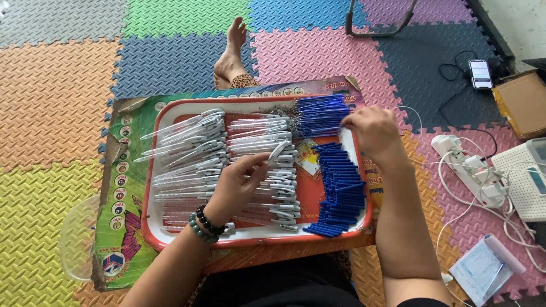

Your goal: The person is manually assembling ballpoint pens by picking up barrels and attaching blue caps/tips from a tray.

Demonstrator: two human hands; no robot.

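A red and white tray [170, 241] lies on a printed board over my lap. It holds rows of clear pen barrels [187, 153], a bundle of blue refills [318, 113] at the top and a pile of blue pen caps [338, 190] on the right. My left hand [236, 185], with bead bracelets on the wrist, pinches one clear pen barrel [277, 150] above the rows. My right hand [372, 131] rests on the right end of the blue refills with its fingers closed around some of them.
Coloured foam mats cover the floor. A bare foot [232, 51] lies beyond the tray. At the right are a white power strip [469, 170] with cables, a phone [480, 74], a cardboard box [523, 102] and a white device [526, 176]. A clear plastic lid [77, 239] sits at left.
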